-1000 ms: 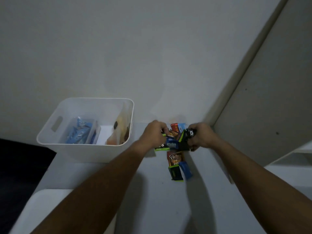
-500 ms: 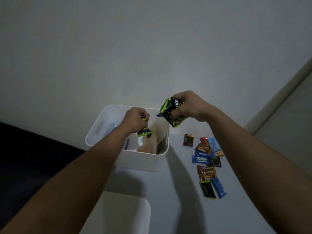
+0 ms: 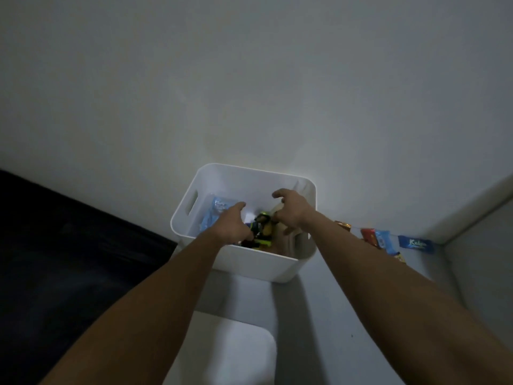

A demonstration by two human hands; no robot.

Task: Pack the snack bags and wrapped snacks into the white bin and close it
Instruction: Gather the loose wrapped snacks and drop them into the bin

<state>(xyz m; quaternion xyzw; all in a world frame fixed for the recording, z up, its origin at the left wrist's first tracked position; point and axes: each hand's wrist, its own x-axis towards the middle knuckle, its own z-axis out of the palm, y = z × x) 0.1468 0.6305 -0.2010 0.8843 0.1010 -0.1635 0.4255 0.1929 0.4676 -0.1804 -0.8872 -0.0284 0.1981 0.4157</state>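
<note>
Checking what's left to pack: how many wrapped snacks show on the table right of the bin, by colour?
Orange-brown snack: 1
Red snack: 1
Light blue snack: 1
Dark blue snack: 1
Yellow snack: 1
Total: 5; the arm may hide more.

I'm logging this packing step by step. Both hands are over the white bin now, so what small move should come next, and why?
Probably draw the right hand back out and over to the wrapped snacks beside the white bin. Both it and the left hand look open over the bin, with black-and-green packets lying loose inside, while several snacks are not yet packed.
</note>
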